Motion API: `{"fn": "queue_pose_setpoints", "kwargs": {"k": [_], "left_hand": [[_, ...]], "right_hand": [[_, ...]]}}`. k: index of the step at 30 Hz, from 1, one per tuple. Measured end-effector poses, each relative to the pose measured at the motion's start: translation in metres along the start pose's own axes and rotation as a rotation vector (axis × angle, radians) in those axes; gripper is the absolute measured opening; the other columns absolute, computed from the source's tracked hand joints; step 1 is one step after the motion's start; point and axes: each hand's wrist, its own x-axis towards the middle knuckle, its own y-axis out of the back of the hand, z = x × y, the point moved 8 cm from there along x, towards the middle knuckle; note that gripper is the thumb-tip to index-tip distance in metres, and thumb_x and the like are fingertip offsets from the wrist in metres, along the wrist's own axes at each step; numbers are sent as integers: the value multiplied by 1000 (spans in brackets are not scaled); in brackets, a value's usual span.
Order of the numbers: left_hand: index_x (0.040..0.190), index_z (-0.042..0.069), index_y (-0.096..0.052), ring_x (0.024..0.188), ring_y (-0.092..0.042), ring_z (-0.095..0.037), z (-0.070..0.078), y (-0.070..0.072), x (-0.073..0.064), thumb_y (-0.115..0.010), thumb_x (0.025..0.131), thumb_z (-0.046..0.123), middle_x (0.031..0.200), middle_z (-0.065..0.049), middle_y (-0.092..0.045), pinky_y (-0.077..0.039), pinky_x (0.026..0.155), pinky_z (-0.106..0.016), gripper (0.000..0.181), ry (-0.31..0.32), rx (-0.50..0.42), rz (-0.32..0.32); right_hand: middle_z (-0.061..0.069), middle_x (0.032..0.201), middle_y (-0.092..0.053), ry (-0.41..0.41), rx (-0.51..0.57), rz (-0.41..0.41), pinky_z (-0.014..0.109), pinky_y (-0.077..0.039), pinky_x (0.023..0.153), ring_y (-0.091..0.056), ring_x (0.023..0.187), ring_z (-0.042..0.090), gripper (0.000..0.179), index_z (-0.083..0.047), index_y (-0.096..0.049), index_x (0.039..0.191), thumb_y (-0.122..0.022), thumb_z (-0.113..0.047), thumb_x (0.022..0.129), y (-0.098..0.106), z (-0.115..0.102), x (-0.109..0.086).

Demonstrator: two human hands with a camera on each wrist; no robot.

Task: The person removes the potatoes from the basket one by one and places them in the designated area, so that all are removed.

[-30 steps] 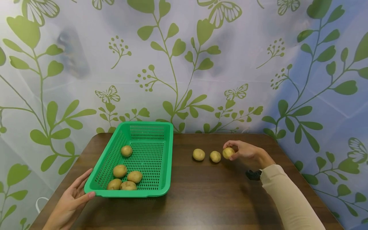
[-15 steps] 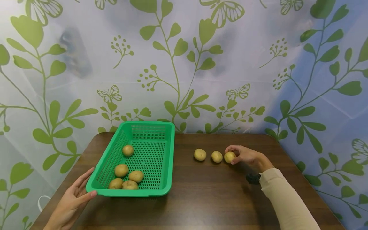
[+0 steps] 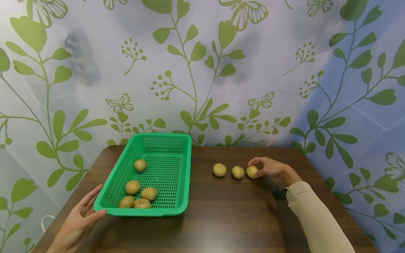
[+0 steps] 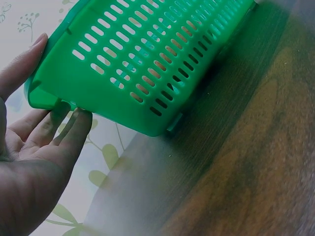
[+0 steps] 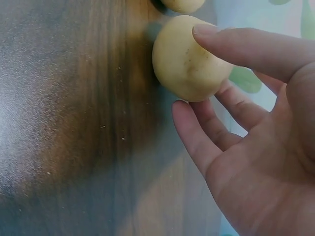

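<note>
The end potato (image 3: pixel 251 172) sits on the counter (image 3: pixel 221 214), off to the right of the green basket (image 3: pixel 145 212) and farthest from it in a row of three. The right hand (image 3: pixel 272 167) comes at it from the side away from the basket, so the potato lies on the basket side of the palm. That hand is much the nearer; the left hand (image 3: pixel 79 218) is across at the basket's near left corner, pinching its rim with the thumb above and the other fingers below. The right fingers grip the potato, thumb on one side and fingertips on the other. Its shape is almost round, so its long axis is hard to tell.

It looks pale yellow and smooth, with a few small brown specks and a shallow dimple. The middle potato (image 3: pixel 238 172) is just beside it, toward the basket.
</note>
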Motion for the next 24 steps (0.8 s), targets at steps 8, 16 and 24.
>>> {"fn": "queue_pose_setpoints", "kwargs": {"k": [8,16,24], "left_hand": [[166,9,-19,138,-50,-13,0,1,-1,-42,101,-22,159,7,-41,-47,105,-28,75,15,7,11],[166,8,-18,139,-49,-14,0,0,-1,-41,100,-23,160,6,-41,-47,105,-28,76,-7,-8,-9],[166,8,-18,139,-48,-15,0,-1,-1,-40,100,-24,160,6,-40,-46,106,-29,76,-24,-31,-33]], "right_hand": [[24,128,-58,10,-28,-28,41,-51,90,-55,112,37,47,9,-54,132,-76,1,92,6,-4,1],[25,136,-53,3,-45,-29,42,-49,96,-55,119,37,55,12,-48,137,-76,1,90,11,-10,2],[27,138,-52,37,-125,-50,47,-53,96,-49,127,48,42,1,-56,133,-71,1,94,11,-31,3]]}}
